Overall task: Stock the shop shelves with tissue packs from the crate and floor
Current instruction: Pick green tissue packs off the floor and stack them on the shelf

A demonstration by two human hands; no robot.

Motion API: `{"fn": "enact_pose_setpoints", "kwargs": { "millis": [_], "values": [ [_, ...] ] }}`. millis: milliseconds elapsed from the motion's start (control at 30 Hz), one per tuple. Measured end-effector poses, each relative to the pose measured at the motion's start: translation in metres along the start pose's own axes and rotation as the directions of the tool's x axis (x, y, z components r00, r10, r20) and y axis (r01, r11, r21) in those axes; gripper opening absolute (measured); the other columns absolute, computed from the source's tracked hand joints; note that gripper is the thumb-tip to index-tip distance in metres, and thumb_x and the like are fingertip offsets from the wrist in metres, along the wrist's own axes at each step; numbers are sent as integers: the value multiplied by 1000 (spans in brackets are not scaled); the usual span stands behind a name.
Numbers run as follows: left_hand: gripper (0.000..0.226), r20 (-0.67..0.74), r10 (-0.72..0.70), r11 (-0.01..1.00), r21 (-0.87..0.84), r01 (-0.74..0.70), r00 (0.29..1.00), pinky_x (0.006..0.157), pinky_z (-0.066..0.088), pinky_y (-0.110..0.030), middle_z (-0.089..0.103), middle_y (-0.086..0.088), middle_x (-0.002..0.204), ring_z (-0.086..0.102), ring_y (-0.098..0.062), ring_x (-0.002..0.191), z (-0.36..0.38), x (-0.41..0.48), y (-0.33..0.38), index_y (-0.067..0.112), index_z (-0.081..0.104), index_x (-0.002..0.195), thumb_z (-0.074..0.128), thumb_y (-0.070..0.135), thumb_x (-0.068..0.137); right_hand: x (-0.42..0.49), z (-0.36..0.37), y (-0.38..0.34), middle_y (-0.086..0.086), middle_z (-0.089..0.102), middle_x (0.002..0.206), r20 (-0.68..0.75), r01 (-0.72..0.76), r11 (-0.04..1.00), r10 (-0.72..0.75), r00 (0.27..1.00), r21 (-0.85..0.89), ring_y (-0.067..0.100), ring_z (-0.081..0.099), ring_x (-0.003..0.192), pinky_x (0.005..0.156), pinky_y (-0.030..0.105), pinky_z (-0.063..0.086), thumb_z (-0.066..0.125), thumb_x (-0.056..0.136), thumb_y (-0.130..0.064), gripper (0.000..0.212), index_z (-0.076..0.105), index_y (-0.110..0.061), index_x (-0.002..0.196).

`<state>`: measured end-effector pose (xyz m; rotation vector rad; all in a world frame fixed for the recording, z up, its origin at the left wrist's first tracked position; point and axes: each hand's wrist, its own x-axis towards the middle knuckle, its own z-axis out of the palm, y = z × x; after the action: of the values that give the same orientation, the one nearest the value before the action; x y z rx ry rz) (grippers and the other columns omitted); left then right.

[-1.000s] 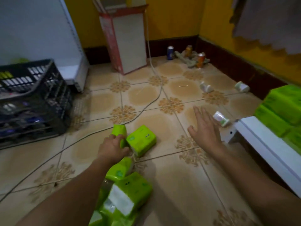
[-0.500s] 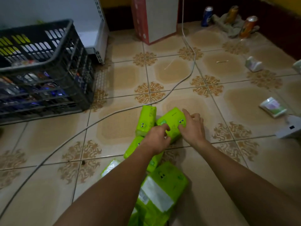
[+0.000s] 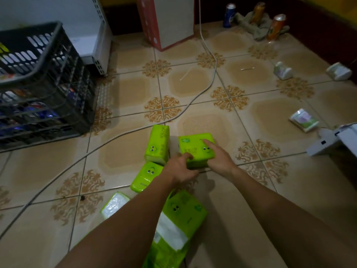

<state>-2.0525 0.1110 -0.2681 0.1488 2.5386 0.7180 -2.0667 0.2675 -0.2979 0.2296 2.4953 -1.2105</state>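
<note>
Several bright green tissue packs lie on the tiled floor. Both hands are on the middle pack (image 3: 194, 147): my left hand (image 3: 180, 169) grips its near left corner, and my right hand (image 3: 218, 158) holds its right side with fingers laid over the top. Another pack (image 3: 157, 144) stands on edge just left of it. A third pack (image 3: 145, 176) lies below, partly behind my left wrist. A torn green multipack wrapper (image 3: 177, 227) sits under my forearms, and one more pack (image 3: 114, 206) lies to its left. The dark plastic crate (image 3: 41, 59) stands at the left.
A white cable (image 3: 207, 88) snakes across the floor. A red and white carton (image 3: 168, 20) stands at the back, with drink cans (image 3: 275, 26) and a rag beside it. Small packs (image 3: 303, 119) lie at right near a white shelf base (image 3: 332, 140).
The view tilted down toward the floor. My right hand came in from the right onto the middle pack, and my left hand shifted from the packs below to that pack's corner.
</note>
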Motion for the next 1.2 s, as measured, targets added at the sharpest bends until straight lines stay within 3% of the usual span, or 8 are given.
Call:
{"fn": "enact_pose_setpoints", "kwargs": {
  "millis": [133, 233, 400, 500, 767, 867, 967, 1200],
  "values": [
    [58, -109, 117, 993, -12, -119, 987, 103, 32, -25, 38, -11, 138, 42, -25, 126, -8, -3, 24, 20, 45, 132, 67, 29, 79, -14, -29, 5, 8, 48, 136, -109, -32, 991, 47, 993, 131, 25, 52, 117, 87, 27, 43, 65, 74, 0, 77, 38, -23, 142],
    [62, -110, 237, 971, 7, -238, 965, 106, 28, -26, 28, -8, 147, 35, -24, 132, -13, -12, 53, 22, 40, 136, 66, 28, 80, -31, -59, 5, 7, 51, 129, -213, 12, 980, 31, 976, 198, 18, 52, 111, 91, 29, 45, 77, 69, -5, 82, 39, -20, 140],
    [79, -123, 400, 916, 16, -401, 908, 108, 27, -29, 23, -6, 151, 29, -24, 136, -16, -28, 119, 27, 37, 138, 49, 48, 62, -66, -117, 6, 16, 50, 125, -413, 104, 974, -12, 911, 200, 28, 53, 113, 92, 32, 46, 81, 54, -27, 89, 44, -25, 135],
    [87, -221, 480, 872, 13, -489, 849, 105, 32, -32, 31, -4, 146, 34, -24, 131, -10, -35, 160, 23, 38, 136, 40, 58, 56, -99, -160, 9, 14, 48, 131, -569, 138, 983, -48, 821, 118, 26, 48, 122, 97, 27, 38, 79, 72, -18, 72, 47, -17, 137],
    [68, -455, 622, 674, -103, -731, 638, 95, 37, -29, 43, -5, 133, 42, -21, 120, 16, -70, 301, 21, 42, 133, 50, 35, 67, -199, -264, 18, 13, 37, 147, -866, 93, 991, -131, 483, -98, 24, 32, 137, 105, 27, 26, 72, 81, -21, 65, 44, -18, 139],
    [67, -456, 640, 599, -209, -773, 619, 92, 35, -22, 45, 1, 129, 41, -11, 119, 40, -87, 341, 20, 43, 133, 51, 32, 68, -237, -293, 36, 14, 37, 147, -892, 23, 990, -134, 431, -137, 25, 32, 137, 105, 24, 22, 71, 81, -21, 65, 44, -18, 139],
    [66, -435, 648, 533, -328, -780, 626, 98, 42, -35, 49, -1, 131, 48, -17, 118, 67, -100, 371, 18, 45, 132, 53, 30, 68, -272, -312, 60, 16, 38, 146, -912, -40, 989, -118, 392, -144, 26, 35, 136, 107, 26, 25, 72, 81, -20, 64, 45, -18, 139],
    [66, -384, 716, 377, -491, -786, 583, 105, 38, -40, 47, -4, 135, 43, -19, 126, 137, -143, 432, 14, 46, 132, 55, 24, 67, -355, -324, 102, 17, 39, 145, -984, -221, 974, -11, 177, -51, 27, 37, 134, 107, 24, 23, 71, 81, -19, 62, 46, -17, 138]
  ]
}}
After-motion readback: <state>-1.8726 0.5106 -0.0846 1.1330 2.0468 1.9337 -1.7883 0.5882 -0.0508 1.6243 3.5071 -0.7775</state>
